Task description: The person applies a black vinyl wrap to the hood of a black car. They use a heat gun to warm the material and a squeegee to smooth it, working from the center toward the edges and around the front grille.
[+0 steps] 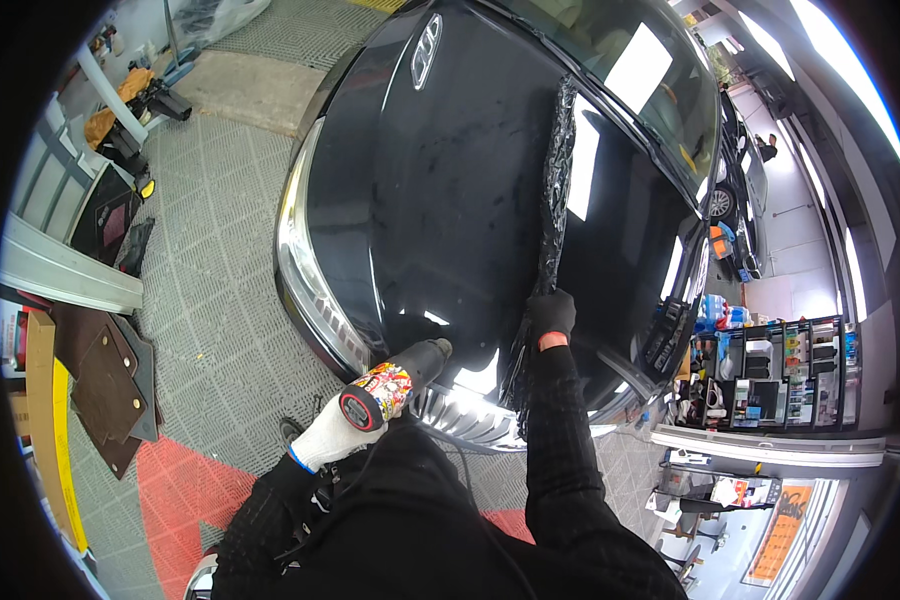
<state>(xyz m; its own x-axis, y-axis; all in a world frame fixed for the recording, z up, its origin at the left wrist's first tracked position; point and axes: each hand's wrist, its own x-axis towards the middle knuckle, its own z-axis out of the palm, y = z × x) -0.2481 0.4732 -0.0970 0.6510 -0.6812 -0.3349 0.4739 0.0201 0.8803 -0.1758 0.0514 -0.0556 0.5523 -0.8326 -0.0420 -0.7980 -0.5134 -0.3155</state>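
Observation:
A black car hood (450, 200) fills the middle of the view. My left hand (328, 440), in a white glove with a blue cuff edge, is closed around a heat gun (390, 388) covered in colourful stickers. The gun's dark nozzle points right over the hood's front edge. In a black glove, my right hand (552, 314) grips a crumpled strip of glossy black film (560, 175). This strip stretches from near the windshield down to my hand, and its loose end hangs below toward the grille (470, 425). Whether the strip's far part still sticks to the hood, I cannot tell.
A headlight (310, 270) borders the hood on the left. Grey floor grating (210, 250) with red tiles (185, 500) surrounds the car. Brown mats (105, 385) and a cardboard box (42, 400) stand at left. A stocked shelf (770, 375) and another car (740, 190) are at right.

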